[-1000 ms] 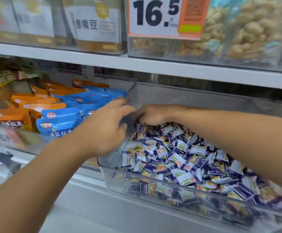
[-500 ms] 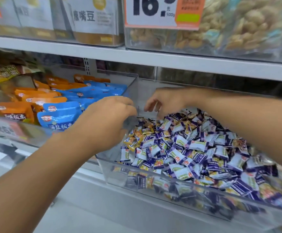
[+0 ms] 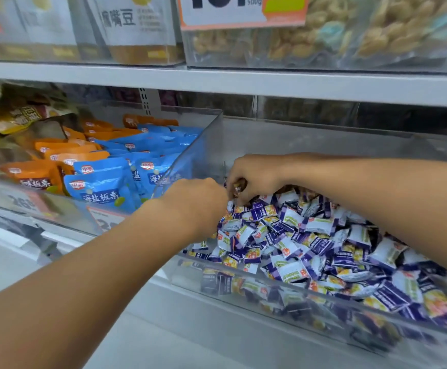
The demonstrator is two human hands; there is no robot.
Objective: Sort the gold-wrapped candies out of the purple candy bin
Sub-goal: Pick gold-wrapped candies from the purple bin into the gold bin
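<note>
Head cam showed my right hand (image 3: 254, 177) pinching a gold candy (image 3: 237, 188) over the purple pile (image 3: 310, 243); left hand (image 3: 195, 206) curled, couldn't tell if holding anything.

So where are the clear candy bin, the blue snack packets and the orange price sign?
Clear candy bin (image 3: 310, 311): head view, bare front wall.
Blue snack packets (image 3: 101, 186): head view, front packet's face.
Orange price sign (image 3: 243, 12): head view, white middle part.

Right hand (image 3: 254, 177) lifted from pile, now pinching gold-wrapped candy (image 3: 237, 188); left hand (image 3: 198, 203) curled closer.
</note>
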